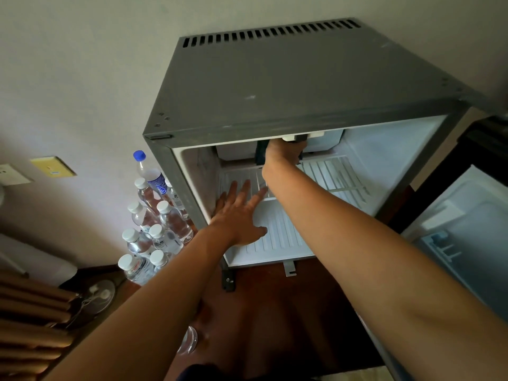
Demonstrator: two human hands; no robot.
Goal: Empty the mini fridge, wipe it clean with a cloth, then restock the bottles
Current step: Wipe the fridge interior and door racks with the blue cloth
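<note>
The grey mini fridge [275,86] stands open with its white inside bare of bottles. My right hand [286,154] reaches deep into the top of the fridge and grips a dark cloth [261,155] against the back wall under the cooling box. My left hand [236,215] lies flat with straight fingers at the left front of the fridge, over the white shelf [324,174] and the ribbed floor [277,235]. Several clear water bottles with white caps [167,218] stand on the floor left of the fridge, one taller with a blue cap [149,169].
The fridge door [461,243] hangs open at the right, with its white shelf inside. A clear bottle [188,339] lies low under my left arm. A small fan [100,294] and wooden slats [30,325] are at the lower left. Wall sockets [52,167] sit at the left.
</note>
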